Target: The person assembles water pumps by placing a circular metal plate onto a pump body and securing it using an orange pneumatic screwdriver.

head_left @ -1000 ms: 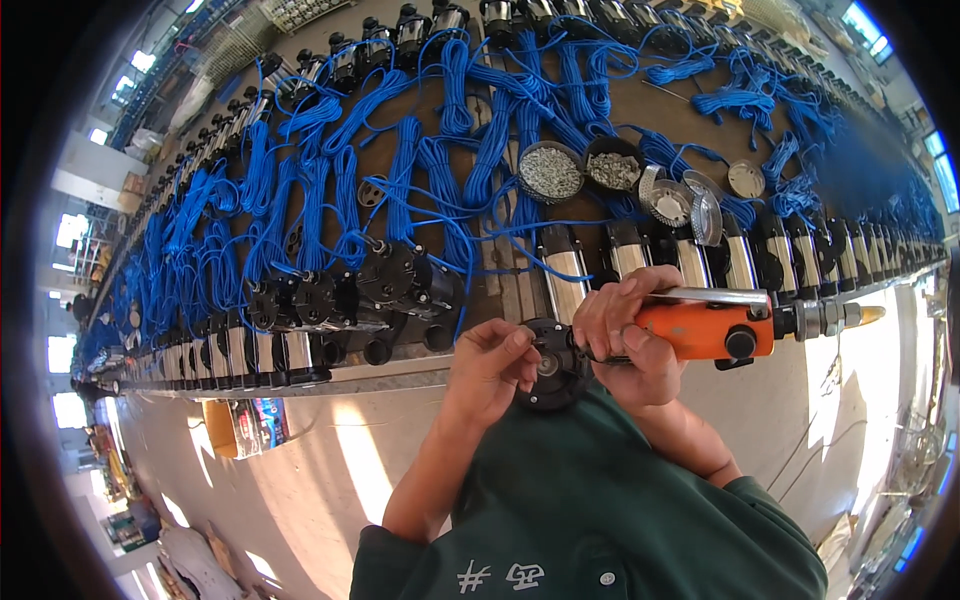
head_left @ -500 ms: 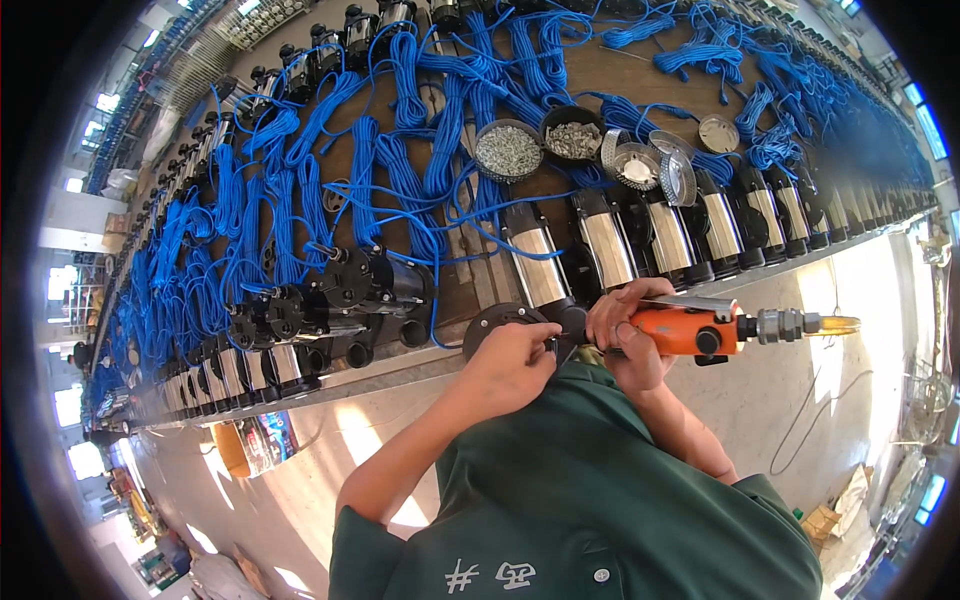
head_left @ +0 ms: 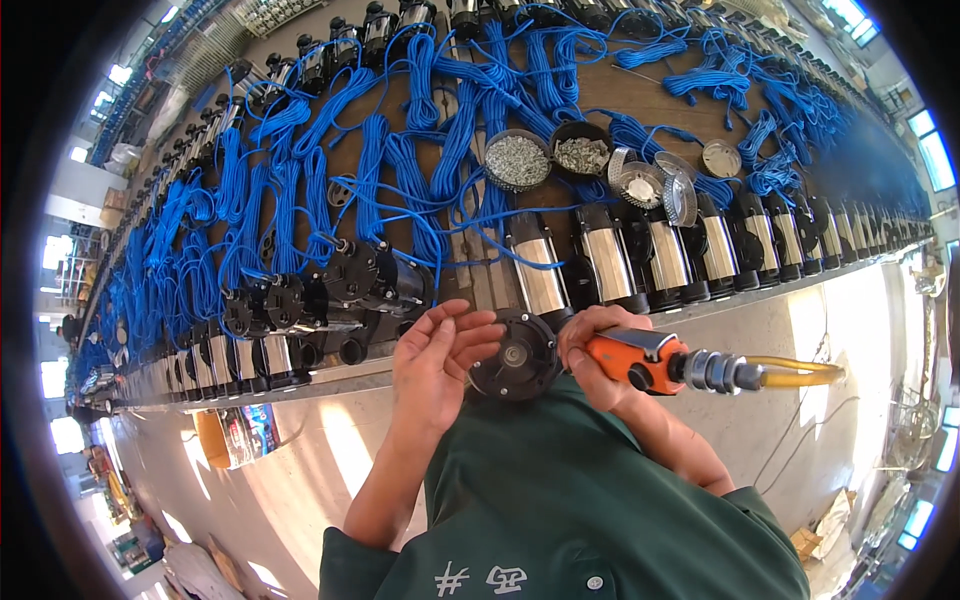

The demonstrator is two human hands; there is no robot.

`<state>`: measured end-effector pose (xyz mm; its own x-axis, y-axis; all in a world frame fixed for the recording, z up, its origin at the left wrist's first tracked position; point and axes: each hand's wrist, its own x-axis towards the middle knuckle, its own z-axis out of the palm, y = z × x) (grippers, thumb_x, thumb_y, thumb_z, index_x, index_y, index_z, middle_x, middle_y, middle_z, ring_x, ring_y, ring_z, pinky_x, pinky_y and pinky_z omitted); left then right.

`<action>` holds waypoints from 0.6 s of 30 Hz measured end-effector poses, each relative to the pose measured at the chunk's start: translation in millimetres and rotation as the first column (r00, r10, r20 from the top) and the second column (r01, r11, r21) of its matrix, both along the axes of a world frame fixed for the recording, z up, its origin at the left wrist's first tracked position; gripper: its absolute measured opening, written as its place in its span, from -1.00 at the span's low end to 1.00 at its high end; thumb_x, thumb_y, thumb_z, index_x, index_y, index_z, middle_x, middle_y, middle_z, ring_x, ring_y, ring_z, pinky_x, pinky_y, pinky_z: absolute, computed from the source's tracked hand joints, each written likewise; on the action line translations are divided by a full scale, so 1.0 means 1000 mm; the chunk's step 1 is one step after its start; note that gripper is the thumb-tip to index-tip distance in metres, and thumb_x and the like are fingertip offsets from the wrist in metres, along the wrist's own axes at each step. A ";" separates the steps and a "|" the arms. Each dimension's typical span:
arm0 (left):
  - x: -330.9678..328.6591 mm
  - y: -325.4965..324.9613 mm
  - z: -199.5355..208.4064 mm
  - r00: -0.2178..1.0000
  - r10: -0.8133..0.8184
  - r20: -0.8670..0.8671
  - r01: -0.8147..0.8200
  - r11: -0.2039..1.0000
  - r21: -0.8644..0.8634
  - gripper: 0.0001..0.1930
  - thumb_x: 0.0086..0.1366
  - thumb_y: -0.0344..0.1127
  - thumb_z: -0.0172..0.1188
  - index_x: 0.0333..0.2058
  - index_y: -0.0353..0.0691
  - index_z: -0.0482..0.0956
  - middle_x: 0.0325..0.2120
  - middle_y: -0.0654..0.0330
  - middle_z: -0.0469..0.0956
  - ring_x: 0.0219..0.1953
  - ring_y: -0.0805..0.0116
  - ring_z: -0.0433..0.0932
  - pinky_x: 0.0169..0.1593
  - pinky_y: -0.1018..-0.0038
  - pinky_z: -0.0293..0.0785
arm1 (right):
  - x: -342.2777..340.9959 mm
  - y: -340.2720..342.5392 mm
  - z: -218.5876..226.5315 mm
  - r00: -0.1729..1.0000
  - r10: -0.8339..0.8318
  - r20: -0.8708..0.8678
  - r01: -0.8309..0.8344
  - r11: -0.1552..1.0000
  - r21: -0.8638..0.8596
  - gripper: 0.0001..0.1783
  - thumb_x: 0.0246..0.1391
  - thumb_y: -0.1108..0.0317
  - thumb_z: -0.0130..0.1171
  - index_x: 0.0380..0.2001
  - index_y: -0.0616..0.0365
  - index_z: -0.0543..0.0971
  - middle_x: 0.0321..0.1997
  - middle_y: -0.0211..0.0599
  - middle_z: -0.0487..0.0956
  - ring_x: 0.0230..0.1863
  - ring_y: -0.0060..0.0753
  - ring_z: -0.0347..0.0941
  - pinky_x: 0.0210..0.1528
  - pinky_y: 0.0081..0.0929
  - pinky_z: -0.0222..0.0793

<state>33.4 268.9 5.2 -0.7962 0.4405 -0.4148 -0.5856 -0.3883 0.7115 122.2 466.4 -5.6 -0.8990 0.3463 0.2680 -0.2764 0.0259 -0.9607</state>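
Note:
My right hand (head_left: 603, 357) is wrapped round an orange air-powered driver (head_left: 640, 362), its metal coupling and yellow hose pointing right. The driver's working end is hidden behind my hand. Just left of it, a black round pump end (head_left: 515, 357) with several screws round its rim faces me at the bench edge. My left hand (head_left: 437, 358) is raised beside that pump end, fingers apart and holding nothing. A steel-bodied pump (head_left: 541, 275) lies right behind the round end.
Steel-and-black pumps (head_left: 668, 252) line the bench edge to the right; black pump ends (head_left: 350, 275) cluster left. Coiled blue cables (head_left: 405, 185) cover much of the bench. A bowl of small screws (head_left: 517, 160), a second bowl (head_left: 580, 150) and metal strainers (head_left: 640, 185) sit behind.
My left hand has come off the pump end, moved left and opened. My right hand has brought the driver left and slightly down. The round pump end now shows its face.

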 end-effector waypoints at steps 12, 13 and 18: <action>0.031 0.005 -0.007 0.976 -0.188 0.109 0.180 0.981 0.076 -0.83 0.30 -0.38 0.19 -0.22 -0.37 0.57 -0.45 0.09 0.61 -0.55 0.36 0.59 -0.51 0.53 0.54 | 0.000 -0.017 0.048 0.952 -0.055 -0.300 -0.099 0.876 -0.473 -0.67 0.00 0.45 0.06 -0.13 0.21 0.29 -0.57 -0.41 0.32 -0.56 -0.48 0.30 -0.37 -0.37 0.34; 0.032 0.006 -0.006 0.972 -0.202 0.119 0.191 0.977 0.095 -0.84 0.28 -0.39 0.20 -0.22 -0.37 0.57 -0.45 0.08 0.61 -0.54 0.34 0.60 -0.50 0.51 0.54 | -0.001 -0.018 0.051 0.948 -0.053 -0.313 -0.116 0.860 -0.497 -0.66 0.01 0.43 0.08 -0.14 0.21 0.29 -0.57 -0.42 0.32 -0.56 -0.48 0.30 -0.38 -0.37 0.33; 0.034 0.013 -0.001 0.971 -0.219 0.098 0.212 0.974 0.076 -0.85 0.27 -0.42 0.22 -0.23 -0.38 0.58 -0.45 0.06 0.62 -0.54 0.32 0.60 -0.49 0.50 0.54 | 0.000 -0.018 0.054 0.943 -0.074 -0.323 -0.121 0.831 -0.542 -0.65 0.01 0.34 0.12 -0.15 0.18 0.30 -0.57 -0.45 0.30 -0.57 -0.49 0.29 -0.39 -0.39 0.33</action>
